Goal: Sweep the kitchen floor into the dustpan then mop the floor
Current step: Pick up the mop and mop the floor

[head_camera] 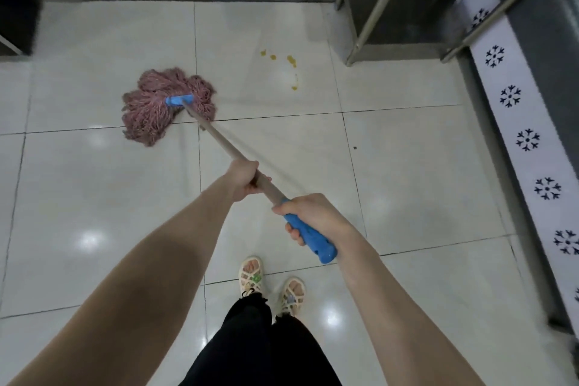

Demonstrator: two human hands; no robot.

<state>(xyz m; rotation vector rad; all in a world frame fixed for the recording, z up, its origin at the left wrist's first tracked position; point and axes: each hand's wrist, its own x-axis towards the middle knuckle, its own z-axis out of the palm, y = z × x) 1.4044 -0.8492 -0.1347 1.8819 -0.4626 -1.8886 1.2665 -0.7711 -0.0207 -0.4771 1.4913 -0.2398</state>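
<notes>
1. so left grip (246,180) wraps the mop pole (216,135), right grip (310,213) grasps its blue end (316,244) just behind
2. mop head (166,105) (pink strings) lies on the floor (391,166), well ahead of both grips

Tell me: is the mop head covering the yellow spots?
No, the mop head lies left of the yellow spots, clearly apart from them.

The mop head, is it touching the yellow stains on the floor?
Apart. The head view shows a stretch of bare white tile between the mop head and the yellow stains, which lie to its right.
</notes>
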